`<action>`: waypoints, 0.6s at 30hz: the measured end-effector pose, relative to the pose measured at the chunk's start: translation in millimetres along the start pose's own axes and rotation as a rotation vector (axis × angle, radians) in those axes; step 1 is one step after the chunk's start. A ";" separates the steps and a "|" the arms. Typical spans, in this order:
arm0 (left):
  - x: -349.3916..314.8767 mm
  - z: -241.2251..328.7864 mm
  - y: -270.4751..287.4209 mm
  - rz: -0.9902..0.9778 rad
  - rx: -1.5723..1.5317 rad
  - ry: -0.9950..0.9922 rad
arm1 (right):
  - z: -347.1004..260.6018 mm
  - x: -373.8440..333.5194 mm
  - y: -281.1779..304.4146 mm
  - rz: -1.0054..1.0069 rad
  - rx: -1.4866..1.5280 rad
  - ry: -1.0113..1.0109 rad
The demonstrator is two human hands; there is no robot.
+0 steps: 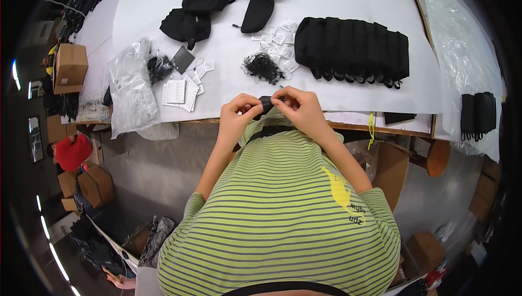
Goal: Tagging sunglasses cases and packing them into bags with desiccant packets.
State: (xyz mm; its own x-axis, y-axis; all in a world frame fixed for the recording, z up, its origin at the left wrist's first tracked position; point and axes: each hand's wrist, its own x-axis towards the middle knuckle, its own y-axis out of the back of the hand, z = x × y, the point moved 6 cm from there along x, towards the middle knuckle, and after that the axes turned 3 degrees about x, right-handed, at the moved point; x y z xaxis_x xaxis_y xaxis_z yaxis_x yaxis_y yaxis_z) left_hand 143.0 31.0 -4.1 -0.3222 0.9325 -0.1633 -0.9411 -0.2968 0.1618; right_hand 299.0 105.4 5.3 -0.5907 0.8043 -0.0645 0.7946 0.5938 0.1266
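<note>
Just over the table's near edge, a small dark piece (pixel 265 104) is pinched between my two hands; it looks like a black tag or a bit of fabric. My left hand (pixel 239 110) closes thumb and forefinger on its left side. At its right side my right hand (pixel 302 108) is closed too, its fingertips together, possibly on a thin string too small to make out. Ahead of the hands lies a tangled heap of black strings (pixel 263 68), with scattered small white labels (pixel 280 43) beyond it. To the right a row of black fabric pouches (pixel 350 48) lies overlapped.
White paper covers the table (pixel 228 86). At left are a clear plastic bag (pixel 133 89), stacked white printed cards (pixel 175 92) and a dark card (pixel 182 59). Several loose black bags (pixel 187 24) lie at the back. Cardboard boxes (pixel 70 67) and a person in red (pixel 72 152) are farther left.
</note>
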 end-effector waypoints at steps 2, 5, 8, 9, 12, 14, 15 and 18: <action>-2.6 -5.5 -6.9 -0.096 0.083 0.128 | 4.1 1.4 -2.4 -0.031 -0.021 0.005; -7.2 -13.6 -5.0 -0.026 0.044 0.140 | 4.9 0.7 -6.6 -0.084 -0.020 0.007; -10.0 -14.8 -3.1 0.032 0.027 0.127 | 4.9 0.0 -6.7 -0.082 -0.035 -0.014; -10.6 -13.2 -2.7 0.049 0.021 0.120 | 3.4 -1.2 -9.3 -0.111 -0.063 0.002; -11.1 1.2 -6.5 0.020 0.058 0.094 | 5.6 -2.8 -11.5 -0.127 -0.091 0.019; -11.4 8.1 -6.0 0.034 0.089 0.045 | 5.8 -3.1 -11.5 -0.116 -0.091 0.020; -11.7 11.5 -5.4 0.048 0.121 -0.001 | 5.2 -3.0 -11.8 -0.115 -0.082 0.007; -11.0 12.2 -7.6 0.054 0.130 -0.015 | 6.4 -3.7 -11.9 -0.106 -0.043 -0.028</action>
State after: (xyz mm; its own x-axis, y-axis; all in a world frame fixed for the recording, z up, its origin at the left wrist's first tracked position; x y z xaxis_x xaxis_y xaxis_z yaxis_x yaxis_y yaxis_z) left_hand 154.9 25.5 8.3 -0.3691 0.9193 -0.1364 -0.9011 -0.3181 0.2947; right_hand 292.7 95.5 -2.3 -0.6663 0.7380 -0.1071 0.7211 0.6742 0.1595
